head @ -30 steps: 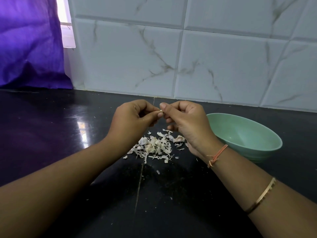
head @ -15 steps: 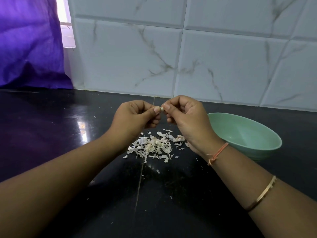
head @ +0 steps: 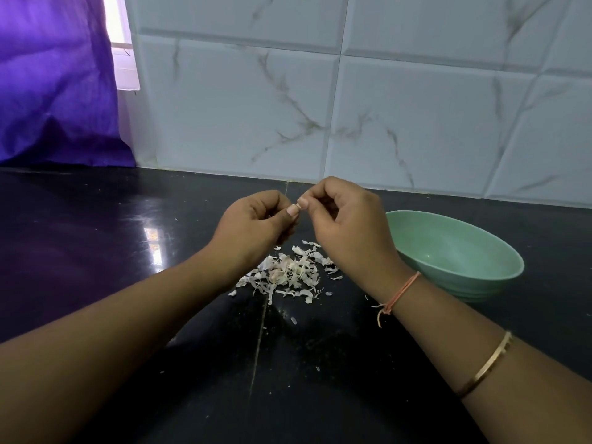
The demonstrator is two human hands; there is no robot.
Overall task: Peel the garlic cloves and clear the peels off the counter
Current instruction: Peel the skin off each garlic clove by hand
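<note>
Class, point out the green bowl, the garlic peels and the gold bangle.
green bowl (head: pixel 455 251): head view, inner wall.
garlic peels (head: pixel 288 274): head view, middle of the pile.
gold bangle (head: pixel 485 364): head view, middle of the band.

One wide-angle camera on the person's head looks forward and down at the black counter (head: pixel 96 251), close enough that the left hand (head: pixel 253 225) and right hand (head: pixel 349 232) meet at mid-frame, the tiled wall (head: pixel 400 123) filling the upper half and a purple curtain (head: pixel 48 91) the upper left.
</note>
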